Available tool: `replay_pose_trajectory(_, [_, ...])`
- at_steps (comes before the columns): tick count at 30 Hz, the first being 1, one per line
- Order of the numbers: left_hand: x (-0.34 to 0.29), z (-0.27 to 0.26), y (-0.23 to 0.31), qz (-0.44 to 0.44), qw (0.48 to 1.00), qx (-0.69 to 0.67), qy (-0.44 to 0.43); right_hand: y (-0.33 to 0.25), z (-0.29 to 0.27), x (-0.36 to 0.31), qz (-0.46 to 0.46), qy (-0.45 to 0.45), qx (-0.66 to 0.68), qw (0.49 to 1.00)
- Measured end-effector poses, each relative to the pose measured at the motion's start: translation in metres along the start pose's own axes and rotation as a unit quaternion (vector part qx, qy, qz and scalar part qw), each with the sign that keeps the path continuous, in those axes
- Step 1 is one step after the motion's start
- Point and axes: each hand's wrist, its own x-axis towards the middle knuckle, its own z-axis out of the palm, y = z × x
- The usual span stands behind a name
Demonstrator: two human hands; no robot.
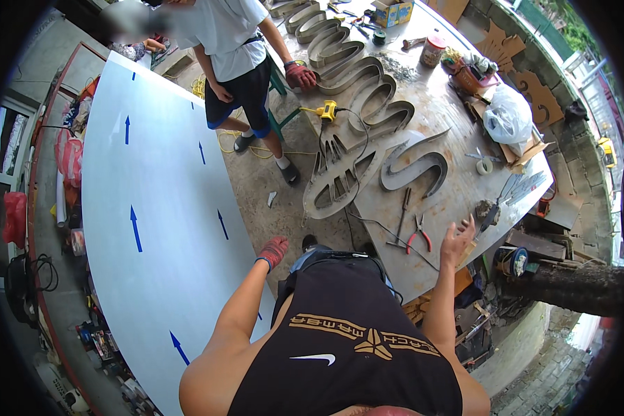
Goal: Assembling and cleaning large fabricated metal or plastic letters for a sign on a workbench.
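Black shirt [347,340] foremost; bare right hand [456,243] spread loosely at the table's [457,187] near edge, seemingly empty.
Pliers [419,227] lie on the table, left of that hand; a careless leftward sweep could knock them off the edge. Their nose points forward, long axis running near-to-far. Gloved left hand [274,252] half-curled; cannot tell whether it holds anything.
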Motion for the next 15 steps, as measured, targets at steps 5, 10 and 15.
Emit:
replay_pose_trajectory(5, [0.016,-0.016,0.010,0.019,0.998,-0.039,-0.034,-0.139,0.020,-0.029,-0.142,-0.101,0.183,0.968])
replay_pose_trajectory(10, [0.017,-0.059,-0.116,-0.051,0.988,-0.124,-0.082,-0.238,0.055,-0.071,-0.271,-0.202,0.181,0.924])
replay_pose_trajectory(15, [0.024,-0.099,-0.157,-0.084,0.921,-0.358,-0.130,-0.285,0.076,-0.102,-0.266,-0.238,0.184,0.916])
